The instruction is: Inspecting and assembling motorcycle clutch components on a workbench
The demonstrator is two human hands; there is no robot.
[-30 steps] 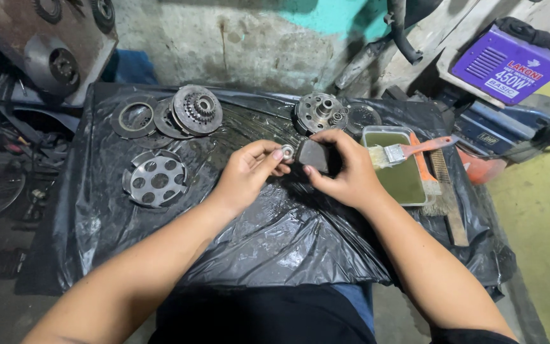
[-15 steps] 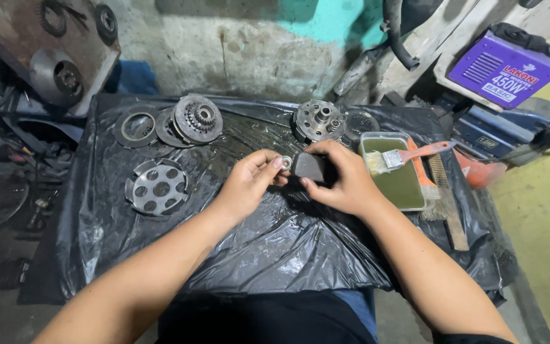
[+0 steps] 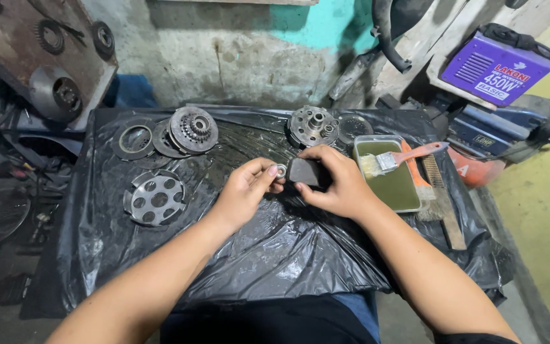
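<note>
My left hand (image 3: 244,189) pinches a small round metal ring, like a bearing (image 3: 281,170), between thumb and fingertips. My right hand (image 3: 335,183) grips a dark, flat rectangular block (image 3: 305,171) right beside the ring, nearly touching it. Both hands hover just above the middle of a table covered in black plastic sheeting (image 3: 275,255). Whether block and ring touch is unclear.
Metal clutch-like parts lie on the sheet: a perforated round plate (image 3: 155,199), stacked discs and a ring (image 3: 163,135), a hub with gear (image 3: 314,125). A metal tray of greenish liquid (image 3: 394,185) holds an orange-handled paintbrush (image 3: 402,157); a wire brush (image 3: 437,191) lies beside it. A purple machine (image 3: 498,64) sits right.
Both hands have stayed together over the table's middle with the ring and block. The view has tilted a little, shifting everything slightly lower in frame.
</note>
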